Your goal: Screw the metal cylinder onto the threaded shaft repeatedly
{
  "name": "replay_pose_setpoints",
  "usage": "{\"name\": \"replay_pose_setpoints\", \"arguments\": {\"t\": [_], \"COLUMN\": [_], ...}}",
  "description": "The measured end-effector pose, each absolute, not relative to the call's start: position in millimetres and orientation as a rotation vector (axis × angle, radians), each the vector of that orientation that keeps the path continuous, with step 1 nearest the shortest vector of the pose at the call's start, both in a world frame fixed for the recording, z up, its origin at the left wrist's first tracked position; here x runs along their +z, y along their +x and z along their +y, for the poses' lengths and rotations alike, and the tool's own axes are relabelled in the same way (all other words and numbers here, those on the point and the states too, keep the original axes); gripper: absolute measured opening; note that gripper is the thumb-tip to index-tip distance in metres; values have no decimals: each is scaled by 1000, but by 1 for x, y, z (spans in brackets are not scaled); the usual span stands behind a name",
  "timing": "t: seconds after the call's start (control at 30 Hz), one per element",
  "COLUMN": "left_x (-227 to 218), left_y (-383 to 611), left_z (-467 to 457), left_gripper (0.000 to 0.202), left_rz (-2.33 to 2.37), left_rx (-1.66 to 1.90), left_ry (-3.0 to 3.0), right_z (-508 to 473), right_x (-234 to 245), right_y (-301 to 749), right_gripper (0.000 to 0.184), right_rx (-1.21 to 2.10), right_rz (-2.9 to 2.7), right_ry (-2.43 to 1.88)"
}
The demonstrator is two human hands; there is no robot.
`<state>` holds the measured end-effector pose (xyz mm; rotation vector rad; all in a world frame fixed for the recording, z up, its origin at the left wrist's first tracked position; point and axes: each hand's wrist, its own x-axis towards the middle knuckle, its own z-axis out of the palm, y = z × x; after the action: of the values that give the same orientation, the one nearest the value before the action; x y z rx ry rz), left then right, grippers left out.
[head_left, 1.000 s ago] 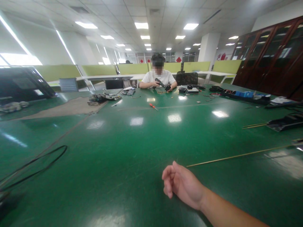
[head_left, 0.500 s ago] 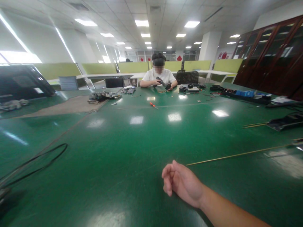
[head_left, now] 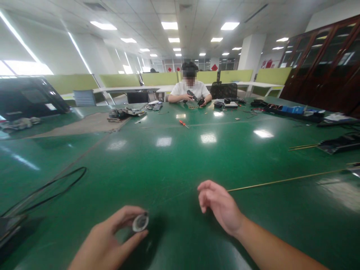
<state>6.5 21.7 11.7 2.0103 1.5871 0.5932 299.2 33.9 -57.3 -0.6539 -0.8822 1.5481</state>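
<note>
At the lower left, my left hand [head_left: 112, 236] grips a small round part [head_left: 140, 222] between thumb and forefinger. The part has a pale rim and a darker, greyish centre; its exact kind is too blurred to make out. My right hand [head_left: 218, 204] rests over the green table [head_left: 157, 172] with its fingers loosely curled and nothing visible in them. A long thin brass-coloured rod [head_left: 281, 182] lies on the table, its near end beside my right hand.
An orange screwdriver [head_left: 183, 123] lies farther back. Across the table a person [head_left: 189, 88] handles a dark tool [head_left: 192, 94]. A black cable loop [head_left: 70, 183] is at left. More thin rods [head_left: 303, 147] stick out of a black holder [head_left: 341, 144] at right.
My left hand has come into view at the lower left, holding the round part. My right hand has shifted slightly up and to the right, its fingers still curled.
</note>
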Motion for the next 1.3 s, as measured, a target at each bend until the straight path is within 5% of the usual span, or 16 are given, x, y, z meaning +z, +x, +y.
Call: {"name": "replay_pose_setpoints", "arguments": {"t": [0.37, 1.3], "left_x": [-12, -32], "left_y": [114, 103], "left_z": [71, 74], "left_gripper": [27, 13], "left_rz": [1071, 931], "left_rx": [592, 486], "left_ry": [1942, 1831], "right_z": [35, 28], "right_x": [-72, -56], "right_y": [297, 297], "right_gripper": [70, 28], "right_rx": [973, 885], "right_rz": [-1375, -1601], "right_ry": [-1245, -1369]}}
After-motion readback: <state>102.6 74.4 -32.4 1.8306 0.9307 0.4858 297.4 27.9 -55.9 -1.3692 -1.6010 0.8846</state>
